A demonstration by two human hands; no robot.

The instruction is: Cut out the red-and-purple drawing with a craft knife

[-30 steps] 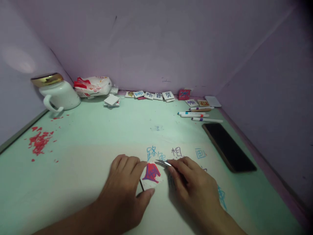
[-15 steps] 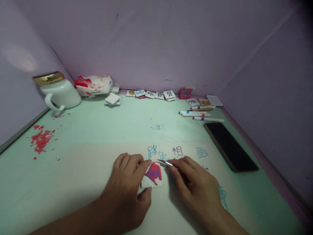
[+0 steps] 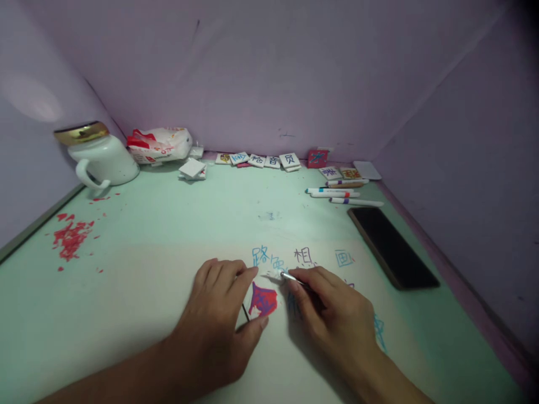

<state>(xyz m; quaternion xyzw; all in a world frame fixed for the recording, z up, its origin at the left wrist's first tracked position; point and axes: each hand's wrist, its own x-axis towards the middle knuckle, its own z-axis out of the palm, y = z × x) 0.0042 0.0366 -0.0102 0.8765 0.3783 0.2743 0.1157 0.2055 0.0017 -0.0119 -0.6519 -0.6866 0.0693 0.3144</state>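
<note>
A small square tile (image 3: pixel 264 301), with a red patch and purple strokes on white, lies at the front middle. My left hand (image 3: pixel 219 320) is closed on its left side, thumb at the near edge and fingers at the far edge, so part of the tile is hidden. My right hand (image 3: pixel 337 314) grips a silver craft knife (image 3: pixel 290 276) like a pen. The thin blade points left, just beyond the tile's far edge; whether it touches cannot be seen. Pale paper (image 3: pixel 168 264) with blue and purple written characters lies underneath.
A dark phone (image 3: pixel 393 247) lies to the right, with several markers (image 3: pixel 356 202) behind it. Lettered tiles (image 3: pixel 256 161) line the back wall. At the left are red shavings (image 3: pixel 71 240), a white mug (image 3: pixel 103 160) with a gold lid and a tissue pack (image 3: pixel 160 145).
The tile has turned in my left hand, and its red patch now sits differently. The knife has rolled a little, its tip slightly further left. The whole view has shifted slightly.
</note>
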